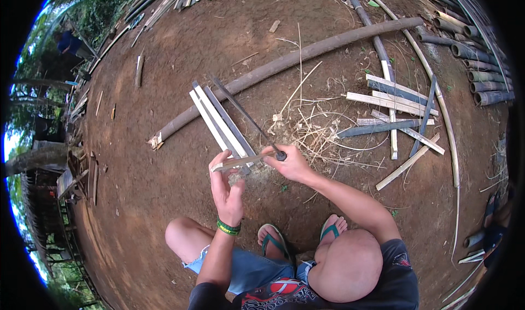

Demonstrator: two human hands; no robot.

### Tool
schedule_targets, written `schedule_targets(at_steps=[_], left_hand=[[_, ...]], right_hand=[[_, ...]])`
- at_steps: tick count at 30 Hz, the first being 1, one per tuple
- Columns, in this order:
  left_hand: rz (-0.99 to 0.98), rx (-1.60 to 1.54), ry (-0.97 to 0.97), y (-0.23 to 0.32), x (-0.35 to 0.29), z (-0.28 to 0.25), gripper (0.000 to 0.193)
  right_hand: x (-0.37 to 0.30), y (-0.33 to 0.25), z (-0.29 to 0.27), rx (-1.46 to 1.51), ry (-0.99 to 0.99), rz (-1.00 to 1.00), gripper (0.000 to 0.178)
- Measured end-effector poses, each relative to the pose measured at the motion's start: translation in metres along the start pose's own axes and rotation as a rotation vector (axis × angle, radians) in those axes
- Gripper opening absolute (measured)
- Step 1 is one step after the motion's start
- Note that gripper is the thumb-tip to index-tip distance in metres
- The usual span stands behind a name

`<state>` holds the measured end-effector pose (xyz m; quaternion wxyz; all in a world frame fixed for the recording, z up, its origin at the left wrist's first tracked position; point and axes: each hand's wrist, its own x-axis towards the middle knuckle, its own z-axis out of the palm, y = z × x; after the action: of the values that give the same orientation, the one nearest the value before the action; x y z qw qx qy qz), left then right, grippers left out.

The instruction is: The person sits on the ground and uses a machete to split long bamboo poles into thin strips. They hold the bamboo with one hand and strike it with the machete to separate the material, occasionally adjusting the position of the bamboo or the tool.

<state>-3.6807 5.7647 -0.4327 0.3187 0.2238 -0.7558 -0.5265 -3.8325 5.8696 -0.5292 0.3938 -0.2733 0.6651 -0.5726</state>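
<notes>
My right hand point(292, 163) is closed round the handle of a long dark-bladed knife point(240, 110). Its blade slants away to the far left, above some split bamboo pieces on the ground. A short bamboo strip point(240, 161) runs between my two hands, its pale cut end at the left. My left hand point(225, 189) has the strip across its fingers, with the thumb standing apart from it. The strip's other end meets the fingertips of my right hand. Just beyond, several split bamboo pieces point(216, 113) lean with their far ends on a pole point(295, 62).
Shavings point(317, 135) lie in a heap on the dirt to the right. Farther right are crossed bamboo slats point(394, 102) and a thin long pole point(437, 85). Thick bamboo culms point(484, 72) are stacked at the right edge. My sandalled feet point(273, 241) are close below my hands.
</notes>
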Motion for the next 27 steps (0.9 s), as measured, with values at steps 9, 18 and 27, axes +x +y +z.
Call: schedule_targets(at_steps=[9, 18, 27], left_hand=[[0.299, 0.366, 0.010, -0.003, -0.014, -0.009, 0.015], [0.421, 0.327, -0.133, -0.009, -0.037, -0.017, 0.035], [0.457, 0.330, -0.202, -0.007, -0.031, -0.018, 0.027]], right_hand=[[-0.070, 0.053, -0.011, -0.441, -0.071, 0.132, 0.038], [-0.080, 0.072, -0.026, -0.541, -0.069, 0.321, 0.032], [-0.099, 0.092, -0.041, -0.608, 0.002, 0.131, 0.027]])
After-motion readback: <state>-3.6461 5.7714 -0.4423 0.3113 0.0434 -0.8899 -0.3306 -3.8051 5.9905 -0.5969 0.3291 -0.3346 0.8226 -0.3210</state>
